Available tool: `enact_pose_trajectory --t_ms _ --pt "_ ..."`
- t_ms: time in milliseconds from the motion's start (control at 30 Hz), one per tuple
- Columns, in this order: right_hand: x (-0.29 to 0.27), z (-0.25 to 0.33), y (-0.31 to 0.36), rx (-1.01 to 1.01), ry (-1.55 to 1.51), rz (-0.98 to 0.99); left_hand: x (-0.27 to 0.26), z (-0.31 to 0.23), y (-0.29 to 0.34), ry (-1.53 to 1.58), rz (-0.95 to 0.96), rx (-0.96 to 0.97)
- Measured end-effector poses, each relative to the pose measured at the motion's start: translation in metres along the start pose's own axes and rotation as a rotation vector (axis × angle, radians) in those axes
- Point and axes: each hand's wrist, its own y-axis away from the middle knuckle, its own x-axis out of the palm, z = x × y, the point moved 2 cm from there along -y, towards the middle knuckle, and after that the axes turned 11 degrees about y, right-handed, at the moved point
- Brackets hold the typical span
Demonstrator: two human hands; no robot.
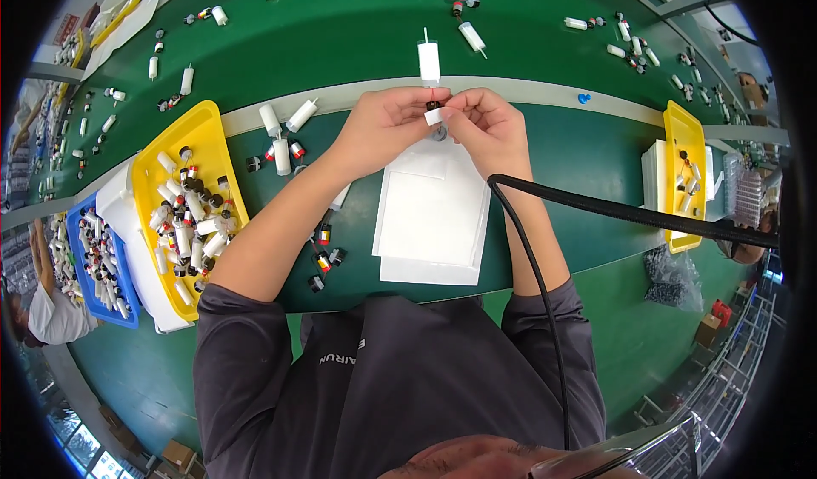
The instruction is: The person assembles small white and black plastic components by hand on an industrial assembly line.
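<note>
My left hand (385,127) and my right hand (492,128) meet above the far end of a stack of white sheets (430,224). Between their fingertips is a small dark part (433,105), partly covered by fingers. My right thumb and finger pinch a small white label (435,116) lying against it. A grey round piece (439,134) shows just below the fingers. Directly beyond my hands stands a white cylinder (429,60) with a thin stem. Left of my left hand, several white cylinders (282,156) and small red-and-black parts (322,262) lie loose on the green bench.
A yellow tray (231,151) at left holds many such parts, with a blue tray (128,309) beyond it. Another yellow tray (672,130) stands at right. A black hose (630,211) crosses over my right forearm. The green belt (357,28) ahead carries scattered parts.
</note>
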Motion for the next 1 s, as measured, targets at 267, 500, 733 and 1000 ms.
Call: enact_pose_trajectory --t_ms 267,500,733,1000 --pt "0.002 0.002 0.0 0.007 -0.001 -0.052 -0.001 0.006 -0.001 -0.046 -0.007 0.036" --pt "0.011 -0.003 0.004 -0.105 0.118 -0.242 0.001 0.0 0.0 0.072 0.011 0.015" --pt "0.011 0.002 0.011 -0.466 0.555 -0.434 0.002 -0.004 -0.002 0.178 -0.001 -0.038" --pt "-0.006 0.022 0.014 -0.316 0.496 -0.122 -0.02 -0.008 -0.01 0.202 -0.149 0.007"
